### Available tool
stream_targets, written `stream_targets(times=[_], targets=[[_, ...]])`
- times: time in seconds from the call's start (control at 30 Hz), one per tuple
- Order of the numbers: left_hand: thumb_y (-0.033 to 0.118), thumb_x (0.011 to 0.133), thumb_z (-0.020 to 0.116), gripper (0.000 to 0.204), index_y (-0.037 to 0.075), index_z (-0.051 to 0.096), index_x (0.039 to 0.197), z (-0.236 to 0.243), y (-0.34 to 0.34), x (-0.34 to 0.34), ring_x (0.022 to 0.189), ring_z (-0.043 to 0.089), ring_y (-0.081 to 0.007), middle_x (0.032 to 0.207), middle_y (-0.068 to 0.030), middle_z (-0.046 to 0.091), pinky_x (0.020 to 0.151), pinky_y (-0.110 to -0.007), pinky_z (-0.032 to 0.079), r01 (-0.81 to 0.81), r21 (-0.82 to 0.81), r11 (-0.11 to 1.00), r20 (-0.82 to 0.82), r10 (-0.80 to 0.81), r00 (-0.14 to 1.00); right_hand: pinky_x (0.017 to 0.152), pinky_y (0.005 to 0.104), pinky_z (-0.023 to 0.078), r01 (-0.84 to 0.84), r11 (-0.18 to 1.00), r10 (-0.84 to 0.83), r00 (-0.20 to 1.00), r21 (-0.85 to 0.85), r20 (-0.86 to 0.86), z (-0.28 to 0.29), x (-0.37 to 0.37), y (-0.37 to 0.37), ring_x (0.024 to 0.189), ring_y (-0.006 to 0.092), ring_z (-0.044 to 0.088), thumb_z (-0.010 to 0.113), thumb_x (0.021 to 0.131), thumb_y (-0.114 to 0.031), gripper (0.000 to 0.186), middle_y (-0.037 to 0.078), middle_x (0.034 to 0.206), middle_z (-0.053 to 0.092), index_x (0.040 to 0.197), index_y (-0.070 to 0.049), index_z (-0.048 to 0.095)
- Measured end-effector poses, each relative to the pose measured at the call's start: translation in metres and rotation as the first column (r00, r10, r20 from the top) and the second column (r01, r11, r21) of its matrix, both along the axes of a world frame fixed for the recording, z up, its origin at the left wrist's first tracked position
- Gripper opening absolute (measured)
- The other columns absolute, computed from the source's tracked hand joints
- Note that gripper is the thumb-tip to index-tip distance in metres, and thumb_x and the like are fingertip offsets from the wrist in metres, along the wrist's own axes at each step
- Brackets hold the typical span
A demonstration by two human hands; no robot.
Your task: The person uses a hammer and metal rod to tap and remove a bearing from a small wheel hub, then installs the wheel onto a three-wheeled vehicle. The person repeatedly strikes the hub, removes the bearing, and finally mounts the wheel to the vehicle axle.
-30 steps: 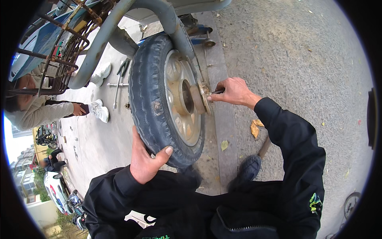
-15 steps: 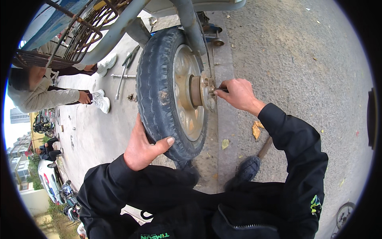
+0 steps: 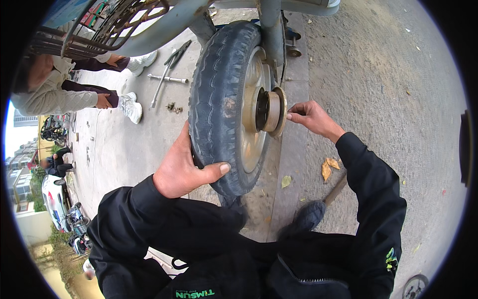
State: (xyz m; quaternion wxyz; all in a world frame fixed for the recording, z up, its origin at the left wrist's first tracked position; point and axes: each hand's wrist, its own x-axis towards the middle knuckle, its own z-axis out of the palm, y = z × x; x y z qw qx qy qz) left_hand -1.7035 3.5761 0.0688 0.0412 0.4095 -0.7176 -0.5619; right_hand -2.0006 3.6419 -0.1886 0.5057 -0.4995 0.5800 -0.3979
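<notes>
A wheel with a worn black tyre (image 3: pixel 214 99) and a pale gold rim (image 3: pixel 250 144) stands upright before me, below the grey fork leg (image 3: pixel 270 37). My left hand (image 3: pixel 181 167) grips the tyre's near side, thumb across the tread; its other fingers are partly hidden behind the tyre. On the wheel's right, a round brake plate (image 3: pixel 282 112) with a brown brake-shoe ring (image 3: pixel 272 111) sits partly out of the dark hub opening (image 3: pixel 261 109). My right hand (image 3: pixel 311 118) is closed in a pinch at the plate's outer side; the exact part between the fingertips is hidden.
A cross wrench (image 3: pixel 167 78) and small metal parts (image 3: pixel 174 107) lie on the pavement left of the wheel. A crouching person (image 3: pixel 59 89) is beyond them, near the rusty wire basket (image 3: pixel 104 37). A wooden handle (image 3: pixel 336 189) lies by my shoe (image 3: pixel 309 217).
The brake plate has come outward from the hub, baring the brown ring and a dark gap. My right hand has moved with it. The wheel and left hand appear farther right in view.
</notes>
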Motion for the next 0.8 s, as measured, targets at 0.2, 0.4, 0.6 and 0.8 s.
stream_targets(times=[0.2, 0.4, 0.6, 0.8], targets=[[0.011, 0.079, 0.081, 0.100, -0.005, 0.020, 0.156, -0.002, -0.003, 0.003, 0.133, 0.048, -0.0226, 0.143, -0.0164, 0.049, 0.114, -0.037, 0.038, -0.001, 0.048, 0.999, 0.016, 0.001, 1.000, 0.074, 0.0348, 0.055, -0.002, 1.000, 0.004, 0.997, 0.029, -0.080, 0.001, -0.010, 0.004, 0.077, 0.0166, 0.069, 0.075, 0.095, -0.036, 0.039, 0.012, 0.086, 0.076, 0.106, 0.002, 0.076], [0.010, 0.079, 0.080, 0.099, -0.005, 0.020, 0.156, -0.002, -0.004, 0.003, 0.133, 0.048, -0.0220, 0.143, -0.0162, 0.049, 0.114, -0.036, 0.038, 0.010, 0.025, 1.000, -0.011, -0.010, 1.000, 0.072, 0.0360, 0.054, 0.006, 1.000, -0.008, 0.986, -0.012, -0.169, 0.012, -0.004, 0.000, 0.076, 0.0215, 0.070, 0.074, 0.095, -0.038, 0.039, 0.014, 0.086, 0.076, 0.107, -0.001, 0.077], [0.010, 0.079, 0.081, 0.097, -0.005, 0.022, 0.155, 0.001, -0.002, -0.001, 0.130, 0.049, -0.0215, 0.142, -0.0158, 0.050, 0.113, -0.036, 0.039, 0.013, 0.026, 1.000, 0.020, -0.014, 1.000, 0.069, 0.0431, 0.053, -0.020, 0.993, -0.032, 0.896, -0.112, -0.444, 0.034, 0.002, 0.004, 0.075, 0.0336, 0.069, 0.072, 0.094, -0.036, 0.032, 0.016, 0.081, 0.073, 0.099, -0.005, 0.077], [0.010, 0.080, 0.081, 0.097, -0.005, 0.023, 0.155, 0.004, -0.001, -0.004, 0.130, 0.049, -0.0210, 0.141, -0.0157, 0.050, 0.112, -0.036, 0.040, 0.018, 0.014, 1.000, 0.029, -0.018, 0.999, 0.068, 0.0477, 0.054, -0.086, 0.957, -0.098, 0.801, -0.276, -0.590, 0.051, 0.009, 0.008, 0.077, 0.0388, 0.069, 0.072, 0.092, -0.028, 0.025, 0.018, 0.082, 0.072, 0.098, -0.004, 0.075]])
